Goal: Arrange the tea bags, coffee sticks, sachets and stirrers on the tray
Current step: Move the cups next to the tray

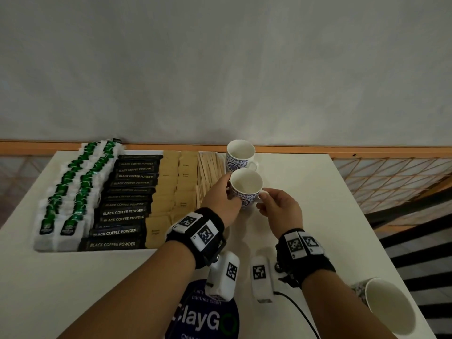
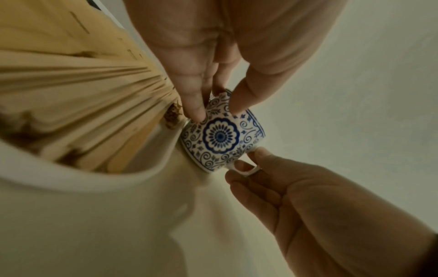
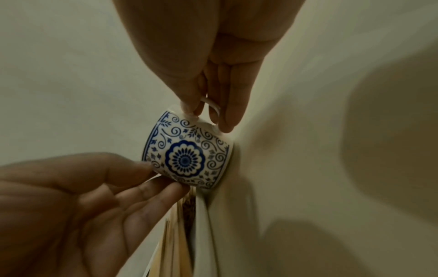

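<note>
A white tray (image 1: 61,250) holds rows of green-tagged tea bags (image 1: 73,192), black coffee sticks (image 1: 127,204), brown sachets (image 1: 168,189) and wooden stirrers (image 1: 210,167). Just right of the tray stands a blue-patterned white cup (image 1: 245,187), empty, with its base at the table. My left hand (image 1: 228,189) holds the cup's body (image 2: 221,136) between thumb and fingers (image 2: 194,105). My right hand (image 1: 263,195) pinches the cup's handle (image 3: 212,107). The stirrers (image 2: 83,105) lie close beside the cup.
A second patterned cup (image 1: 241,155) stands behind the held one, at the tray's far right corner. A white paper cup (image 1: 389,311) sits near the table's front right edge. A blue round sticker (image 1: 208,321) lies at the front. A wall is behind.
</note>
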`<action>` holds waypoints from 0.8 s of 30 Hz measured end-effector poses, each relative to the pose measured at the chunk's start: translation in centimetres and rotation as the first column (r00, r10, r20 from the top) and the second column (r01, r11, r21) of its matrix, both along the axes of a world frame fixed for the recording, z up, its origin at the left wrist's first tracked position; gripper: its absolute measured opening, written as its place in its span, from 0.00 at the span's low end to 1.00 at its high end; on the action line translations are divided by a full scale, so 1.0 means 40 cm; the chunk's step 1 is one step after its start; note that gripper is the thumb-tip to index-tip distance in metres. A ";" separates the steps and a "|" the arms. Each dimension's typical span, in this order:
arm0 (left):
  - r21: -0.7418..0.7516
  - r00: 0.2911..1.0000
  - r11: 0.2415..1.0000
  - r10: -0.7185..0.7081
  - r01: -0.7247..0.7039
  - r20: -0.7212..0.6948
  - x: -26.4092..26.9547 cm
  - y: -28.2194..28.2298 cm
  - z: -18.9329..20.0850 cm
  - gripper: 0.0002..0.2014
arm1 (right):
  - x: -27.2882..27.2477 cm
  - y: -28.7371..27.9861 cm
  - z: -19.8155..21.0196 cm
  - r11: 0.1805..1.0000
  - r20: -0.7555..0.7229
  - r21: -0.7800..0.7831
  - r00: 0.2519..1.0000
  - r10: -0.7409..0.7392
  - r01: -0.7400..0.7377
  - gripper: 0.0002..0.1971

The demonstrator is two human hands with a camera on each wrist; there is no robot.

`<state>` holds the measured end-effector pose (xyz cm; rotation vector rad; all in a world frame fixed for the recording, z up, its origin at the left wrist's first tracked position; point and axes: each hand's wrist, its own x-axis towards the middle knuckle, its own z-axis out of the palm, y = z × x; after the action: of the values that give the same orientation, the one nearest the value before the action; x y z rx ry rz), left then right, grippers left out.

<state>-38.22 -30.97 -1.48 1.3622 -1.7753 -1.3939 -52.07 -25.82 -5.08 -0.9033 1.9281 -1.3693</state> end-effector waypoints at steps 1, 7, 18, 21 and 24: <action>0.005 1.000 1.000 0.002 -0.002 -0.006 0.001 -0.001 -0.003 0.28 | 0.002 0.000 -0.002 1.000 0.002 -0.003 1.000 0.002 -0.002 0.05; -0.023 1.000 1.000 -0.001 0.001 -0.011 0.007 -0.005 -0.013 0.28 | 0.007 0.006 -0.008 1.000 0.015 -0.013 1.000 0.001 -0.001 0.03; -0.047 0.993 0.996 0.085 -0.081 0.083 0.003 -0.062 0.011 0.22 | -0.004 0.007 -0.014 0.999 -0.011 0.026 0.999 0.041 -0.041 0.10; -0.150 0.988 0.989 0.037 -0.015 0.150 -0.001 -0.155 0.030 0.24 | -0.008 0.015 -0.016 0.997 -0.042 0.054 0.997 0.060 -0.057 0.15; -0.306 0.945 0.941 -0.038 0.142 0.324 -0.012 -0.243 0.036 0.23 | -0.013 0.016 -0.030 0.996 -0.010 0.055 0.998 0.069 -0.068 0.18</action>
<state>-38.69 -40.70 -0.05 1.3880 -2.1857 -0.9019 -52.58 -25.19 -6.28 -0.9438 1.9162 -1.2682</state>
